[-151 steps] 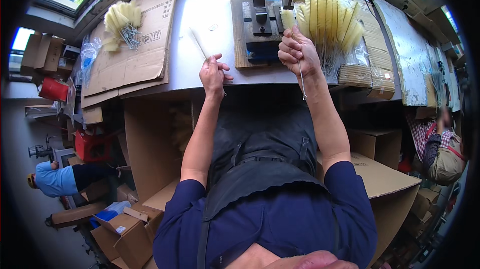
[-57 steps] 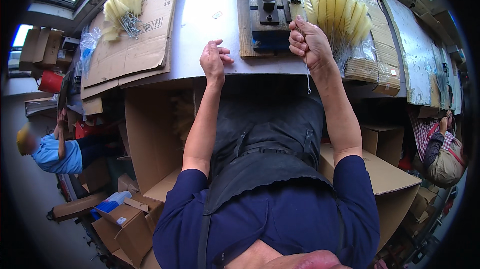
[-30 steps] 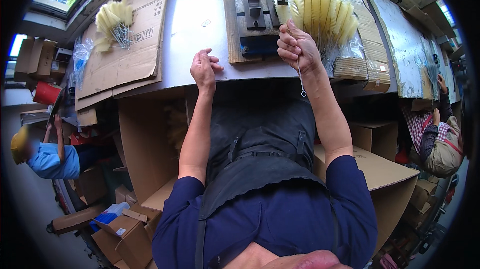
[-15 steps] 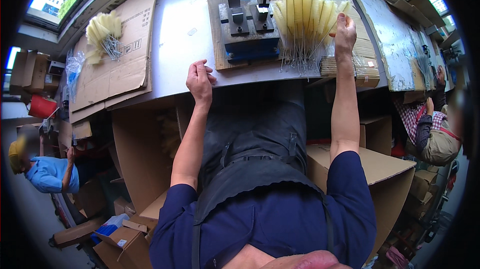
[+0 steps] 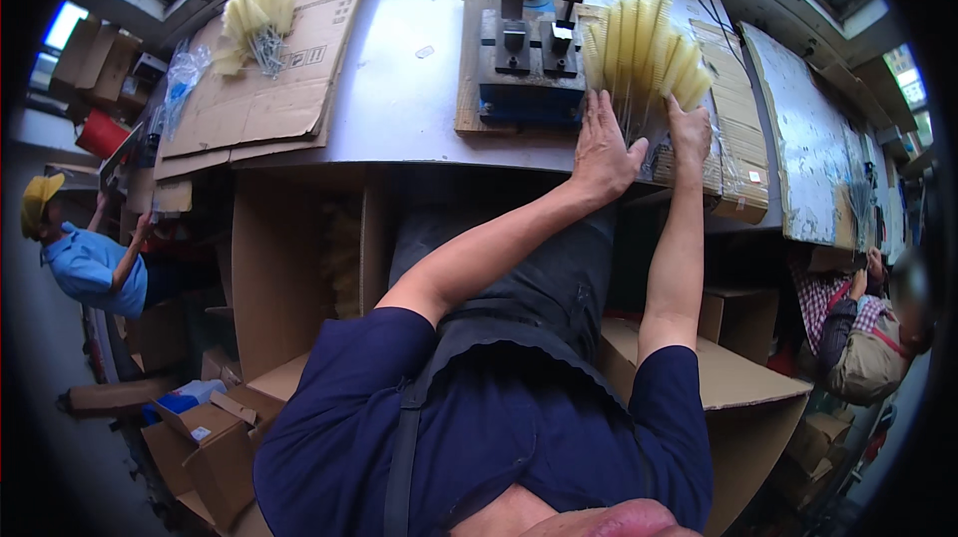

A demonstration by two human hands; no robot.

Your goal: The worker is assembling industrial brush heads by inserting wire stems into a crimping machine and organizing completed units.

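Note:
A fanned heap of pale yellow wire-stemmed brushes (image 5: 639, 38) lies on the table, bristle heads pointing away from me and thin metal stems toward me. My left hand (image 5: 607, 153) reaches across to the heap's left side, its fingers stretched out against the stems. On the right side, my right hand (image 5: 689, 133) has its thumb and curled fingers around the outer stems, partly hidden behind the hand. Left of the heap, a blue-based metal press fixture (image 5: 531, 93) stands on a wooden board (image 5: 467, 88).
A second bunch of yellow brushes (image 5: 261, 23) rests on flattened cardboard (image 5: 244, 123) at the left. Folded cardboard (image 5: 738, 163) lies right of the heap. Open boxes (image 5: 299, 268) stand below the table edge. Other people work at the far left (image 5: 95, 263) and far right (image 5: 868, 337).
My left hand has swung right from in front of the press to the brush heap. My right hand has come down from the bristle heads to the stems. The view has shifted.

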